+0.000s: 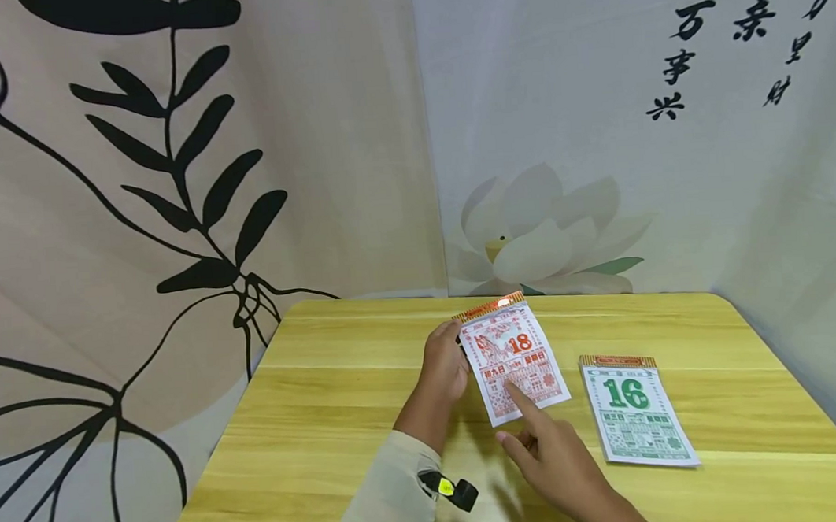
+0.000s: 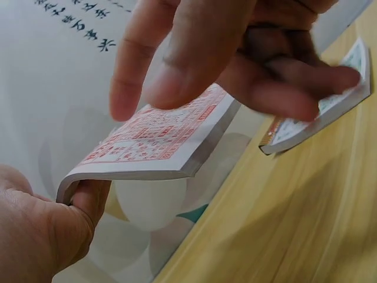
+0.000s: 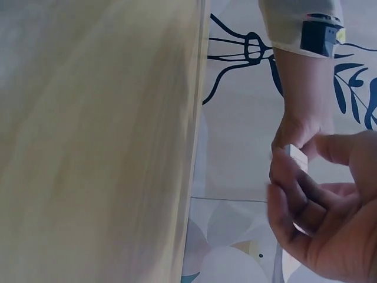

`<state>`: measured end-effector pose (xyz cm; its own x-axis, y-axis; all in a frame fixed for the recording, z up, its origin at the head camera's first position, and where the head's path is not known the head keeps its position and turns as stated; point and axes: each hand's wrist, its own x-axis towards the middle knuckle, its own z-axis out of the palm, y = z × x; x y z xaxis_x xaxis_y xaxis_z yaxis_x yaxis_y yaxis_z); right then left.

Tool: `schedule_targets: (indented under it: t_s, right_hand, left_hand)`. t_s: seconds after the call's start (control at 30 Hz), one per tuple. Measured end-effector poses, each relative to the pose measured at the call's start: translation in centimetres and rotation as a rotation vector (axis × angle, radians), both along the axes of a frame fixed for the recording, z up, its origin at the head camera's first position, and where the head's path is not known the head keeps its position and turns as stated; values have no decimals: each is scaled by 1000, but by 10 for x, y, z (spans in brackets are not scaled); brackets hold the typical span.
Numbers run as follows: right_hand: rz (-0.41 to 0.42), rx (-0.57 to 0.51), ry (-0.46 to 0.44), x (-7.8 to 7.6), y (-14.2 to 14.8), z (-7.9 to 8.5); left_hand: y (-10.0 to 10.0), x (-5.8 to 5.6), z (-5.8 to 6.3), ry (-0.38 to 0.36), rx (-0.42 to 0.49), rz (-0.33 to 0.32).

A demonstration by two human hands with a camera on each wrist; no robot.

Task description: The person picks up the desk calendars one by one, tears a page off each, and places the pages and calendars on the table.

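My left hand (image 1: 446,363) grips a tear-off calendar (image 1: 515,358) by its left edge, holding it tilted above the table. Its page is printed in red with a large 18, under an orange and gold top strip. In the left wrist view the red calendar (image 2: 159,135) is a thick pad bent near the left hand (image 2: 47,227), fingers underneath it. My right hand (image 1: 559,458) has its index finger extended over the lower page, the other fingers loosely curled. The right wrist view shows the right hand (image 3: 336,206) partly covering the calendar.
A second tear-off calendar (image 1: 639,415), green with a large 16, lies flat on the wooden table (image 1: 327,423) to the right. Behind the table hang printed cloths (image 1: 355,138) with plants, a lotus and writing. A black band device (image 1: 450,488) sits on my left sleeve.
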<state>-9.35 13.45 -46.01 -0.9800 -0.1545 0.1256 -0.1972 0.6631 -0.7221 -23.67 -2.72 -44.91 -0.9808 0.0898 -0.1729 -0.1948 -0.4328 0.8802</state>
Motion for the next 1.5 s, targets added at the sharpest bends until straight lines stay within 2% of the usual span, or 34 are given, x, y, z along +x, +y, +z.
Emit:
schedule_targets:
  t_s: [0.1,0.17,0.47,0.67,0.87,1.1,1.3,1.4,1.5]
  right_hand:
    - [-30,73,111,-2,-2,1]
    - [-53,100,152,-2,-4,2]
    - [-112,135,98,-5,-8,8]
    - [-126,166,111,-7,-9,7]
    - [-159,193,215,-11,-9,4]
    - [-189,210,352,-13,-8,2]
    - [-205,215,440,-15,-7,1]
    - [-205,225,428,-15,-7,1]
    - [-178,239,366,-14,-8,2]
  left_hand:
    - [0,2,2,5,-5,-10]
    - [0,3,3,5,-9,-16]
    - [2,9,5,18,-11,-59]
    - [5,10,4,14,12,-90]
    - [8,11,6,25,41,-105]
    - [9,12,10,-14,65,-100]
    - [11,14,12,-9,80,-107]
    - [11,14,12,-9,74,-106]
    - [10,14,12,-11,65,-100]
